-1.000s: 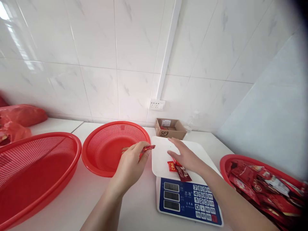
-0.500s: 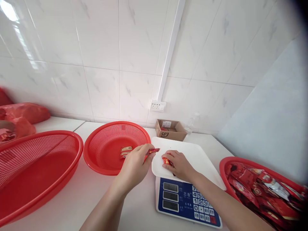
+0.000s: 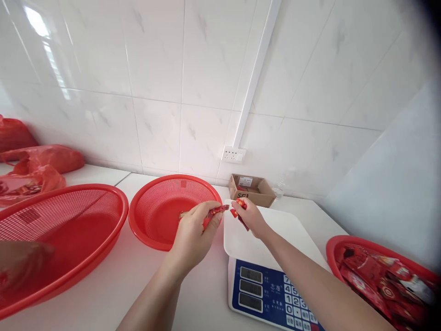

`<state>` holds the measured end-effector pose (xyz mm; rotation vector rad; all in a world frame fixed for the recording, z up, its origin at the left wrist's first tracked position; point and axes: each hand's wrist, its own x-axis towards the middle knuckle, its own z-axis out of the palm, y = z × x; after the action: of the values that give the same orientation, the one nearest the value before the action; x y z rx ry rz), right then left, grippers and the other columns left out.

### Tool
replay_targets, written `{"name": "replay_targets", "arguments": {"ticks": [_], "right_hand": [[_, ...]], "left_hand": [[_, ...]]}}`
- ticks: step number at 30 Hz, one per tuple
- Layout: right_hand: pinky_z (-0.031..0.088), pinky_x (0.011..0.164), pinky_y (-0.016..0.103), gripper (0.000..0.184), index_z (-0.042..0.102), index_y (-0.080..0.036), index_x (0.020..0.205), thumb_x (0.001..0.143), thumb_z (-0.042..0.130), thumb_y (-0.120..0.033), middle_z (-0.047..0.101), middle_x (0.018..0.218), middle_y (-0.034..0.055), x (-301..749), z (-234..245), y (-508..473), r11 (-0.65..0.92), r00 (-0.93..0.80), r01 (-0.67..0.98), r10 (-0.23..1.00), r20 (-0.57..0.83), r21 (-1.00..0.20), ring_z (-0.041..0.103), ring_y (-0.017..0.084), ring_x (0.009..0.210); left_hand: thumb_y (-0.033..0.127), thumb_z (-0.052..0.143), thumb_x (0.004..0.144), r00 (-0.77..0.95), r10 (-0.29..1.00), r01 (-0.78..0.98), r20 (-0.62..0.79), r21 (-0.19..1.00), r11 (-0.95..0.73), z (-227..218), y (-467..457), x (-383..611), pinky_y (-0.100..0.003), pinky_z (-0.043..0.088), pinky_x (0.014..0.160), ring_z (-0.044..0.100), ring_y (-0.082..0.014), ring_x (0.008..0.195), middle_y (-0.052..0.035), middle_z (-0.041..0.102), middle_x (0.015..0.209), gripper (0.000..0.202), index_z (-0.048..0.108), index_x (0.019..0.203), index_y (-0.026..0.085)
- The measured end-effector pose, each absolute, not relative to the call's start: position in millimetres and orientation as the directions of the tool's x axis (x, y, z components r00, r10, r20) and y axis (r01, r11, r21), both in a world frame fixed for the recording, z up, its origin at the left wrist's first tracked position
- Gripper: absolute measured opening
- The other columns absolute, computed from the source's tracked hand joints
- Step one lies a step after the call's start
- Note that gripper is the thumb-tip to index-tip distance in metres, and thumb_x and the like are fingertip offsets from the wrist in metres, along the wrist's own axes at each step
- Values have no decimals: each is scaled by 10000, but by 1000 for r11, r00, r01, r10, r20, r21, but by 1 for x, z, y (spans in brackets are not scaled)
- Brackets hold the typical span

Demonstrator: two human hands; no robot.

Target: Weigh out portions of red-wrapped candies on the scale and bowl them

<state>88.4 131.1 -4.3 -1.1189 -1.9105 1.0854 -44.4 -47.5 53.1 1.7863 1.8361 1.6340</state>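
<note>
My left hand pinches a small red packet at the left edge of the scale's white pan. Closed around small red packets, my right hand is raised over the pan, its fingertips close to the left-hand packet. How many it holds is hard to make out. Below the pan sits the blue scale with its displays and keys. Behind my left hand, a round red basket has a beige-and-red packet in it, mostly covered by my hand.
A larger red basket stands at left, with another person's blurred hand over it. Red plastic bags lie behind. At right, a red basket holds many red packets. A cardboard box sits by the wall.
My right hand has lifted off the pan with red packets and come up toward the left hand. A blurred hand has appeared at the left basket. The view has shifted slightly left.
</note>
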Motion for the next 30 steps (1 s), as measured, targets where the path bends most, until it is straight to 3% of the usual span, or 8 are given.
{"name": "replay_targets", "arguments": {"ticks": [4,7,10,12,15,19,25,30], "right_hand": [[427,437,248,443,509,-219,908,825,437,-648,551,631,-14,41,8,126,139,-512,210,859,12,-968,528,146,520],[528,599,289,525,530,-231,1054,838,398,-692,644,940,66,24,17,118,71,-579,141,815,-25,-987,632,190,805],[543,785,371,623,405,-278,1314,859,368,-702,492,1346,118,30,26,113,-6,-623,117,778,-78,-993,539,231,1155],[502,904,405,676,295,-265,1407,880,339,-686,356,1465,132,44,31,112,-69,-639,110,760,-123,-992,426,229,1287],[457,982,400,665,256,-235,1437,912,273,-642,358,1468,137,78,33,111,-44,-605,108,790,-101,-993,373,217,1329],[464,992,407,646,292,-251,1427,911,211,-631,459,1402,123,131,24,103,62,-485,117,875,-3,-991,431,233,1290],[464,1001,411,576,422,-254,1322,894,349,-633,521,1341,124,199,-3,78,89,-303,96,951,56,-991,458,245,1267],[442,1017,451,608,474,-233,1283,856,424,-662,512,1351,134,255,0,56,202,-231,334,965,128,-921,448,272,1274]], "left_hand": [[296,506,907,-347,734,643,583,718,-266,54,-48,-47,-288,515,758,656,-173,895,-30,707,994,180,608,1043,240],[298,497,910,-343,761,637,551,732,-242,55,-48,-49,-292,515,763,654,-180,917,-31,703,1014,190,615,1050,248],[298,478,917,-313,807,645,501,736,-207,55,-46,-49,-292,512,761,649,-182,925,-19,698,1030,208,620,1068,274],[290,468,919,-274,838,668,471,720,-187,53,-42,-48,-295,504,757,638,-189,932,-12,695,1026,214,617,1072,281],[282,457,922,-198,883,720,425,675,-163,46,-33,-43,-295,489,723,627,-202,910,-23,689,988,195,615,1032,254],[210,466,913,-82,912,803,401,568,-178,29,-16,-26,-283,473,694,625,-196,856,-39,682,952,170,621,982,226],[161,485,908,123,906,878,405,382,-290,1,2,-6,-337,465,833,612,-199,901,-46,691,920,172,652,913,204],[217,546,882,210,902,867,378,354,-350,1,3,-10,-391,421,968,596,-226,1030,-71,693,1009,166,659,997,178]]}}
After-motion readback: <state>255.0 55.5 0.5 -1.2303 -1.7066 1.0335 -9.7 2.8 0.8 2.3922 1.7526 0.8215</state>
